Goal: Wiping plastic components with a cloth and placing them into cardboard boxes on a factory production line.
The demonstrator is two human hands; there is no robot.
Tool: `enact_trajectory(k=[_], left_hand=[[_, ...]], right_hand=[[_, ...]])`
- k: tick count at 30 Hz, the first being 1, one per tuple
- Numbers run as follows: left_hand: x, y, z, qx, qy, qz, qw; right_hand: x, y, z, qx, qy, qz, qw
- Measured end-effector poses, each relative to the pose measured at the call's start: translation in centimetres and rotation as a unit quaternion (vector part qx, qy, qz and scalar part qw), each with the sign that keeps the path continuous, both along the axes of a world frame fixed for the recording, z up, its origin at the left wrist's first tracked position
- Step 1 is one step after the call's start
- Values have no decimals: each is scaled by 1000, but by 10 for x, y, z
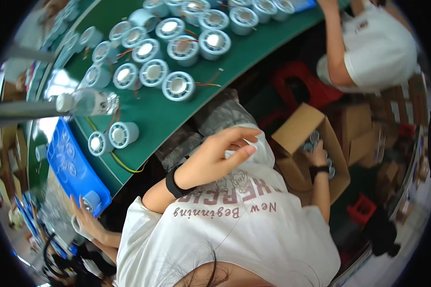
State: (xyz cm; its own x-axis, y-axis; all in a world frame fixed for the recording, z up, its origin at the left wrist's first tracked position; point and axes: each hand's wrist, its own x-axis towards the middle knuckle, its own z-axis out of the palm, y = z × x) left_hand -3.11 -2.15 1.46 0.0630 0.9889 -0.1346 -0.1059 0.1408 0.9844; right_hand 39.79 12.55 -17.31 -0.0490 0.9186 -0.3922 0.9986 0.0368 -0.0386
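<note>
My left hand (pixel 220 155), a black band at its wrist, hovers in front of my shirt. Its fingers are loosely bent with the thumb apart, and it holds nothing. My right hand (pixel 316 157), also with a black band, reaches into an open cardboard box (pixel 337 179) at the right. Between its thumb and fingers sits a light blue round housing (pixel 307 146), partly hidden by the hand. More such housings (pixel 331 168) lie in the box. On the green table (pixel 151 119) stand many light blue round housings (pixel 178 86) with pale discs in their middles, some trailing thin coloured wires.
A clear plastic bottle (pixel 93 102) lies near the table's left part. Beyond it is a blue tray (pixel 79 174), where another person's hand (pixel 88 222) is beside a housing (pixel 91 200). A co-worker in white (pixel 380 52) is at upper right, near a red stool (pixel 304 86).
</note>
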Motion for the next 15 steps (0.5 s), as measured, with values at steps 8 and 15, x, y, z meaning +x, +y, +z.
enact_trajectory(k=[8, 15], left_hand=[[-31, -12, 1, 37, -5, 20, 999], [-77, -24, 12, 100, 13, 15, 995]], right_hand=[[-233, 18, 279, 158, 387, 201, 886], [-470, 147, 333, 92, 207, 474, 851]])
